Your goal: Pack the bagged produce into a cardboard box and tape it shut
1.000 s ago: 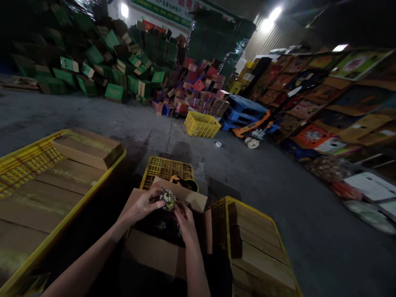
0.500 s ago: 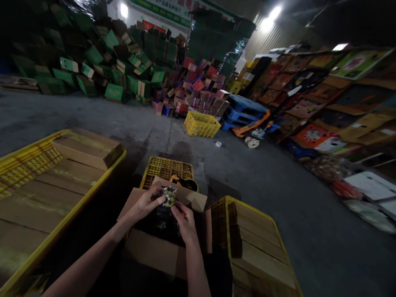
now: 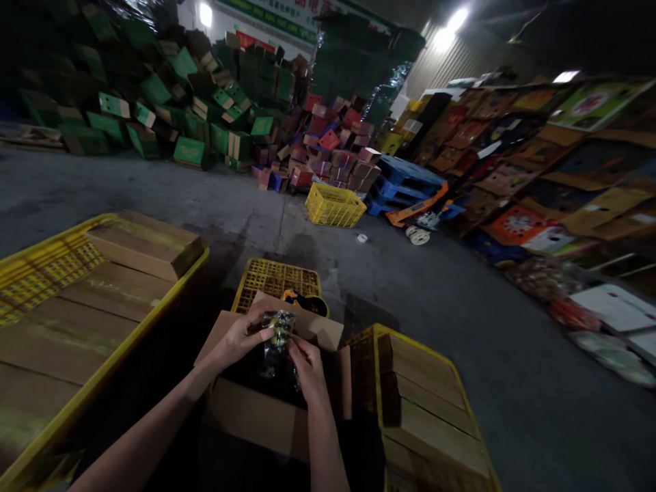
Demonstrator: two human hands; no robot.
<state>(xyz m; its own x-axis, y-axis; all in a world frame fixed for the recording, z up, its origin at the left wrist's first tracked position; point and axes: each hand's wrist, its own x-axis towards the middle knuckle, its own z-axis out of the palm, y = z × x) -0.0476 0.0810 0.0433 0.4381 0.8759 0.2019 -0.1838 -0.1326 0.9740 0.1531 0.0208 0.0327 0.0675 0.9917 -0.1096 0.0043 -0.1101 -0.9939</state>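
Both my hands are raised over an open cardboard box in front of me. My left hand pinches the top of a small shiny plastic-wrapped item with a yellowish centre. My right hand grips the same wrapped item from below and to the right. Dark plastic hangs from the item down into the box. What else lies in the dark box I cannot make out.
A yellow crate stands just beyond the box. Yellow crates stacked with flat cardboard sit at the left and right. Across the concrete floor are another yellow crate, blue pallets and heaps of green and red cartons.
The wrapped item has turned and stretched downward between my fingers; my left thumb has shifted over its top. The hands stay in the same place above the box.
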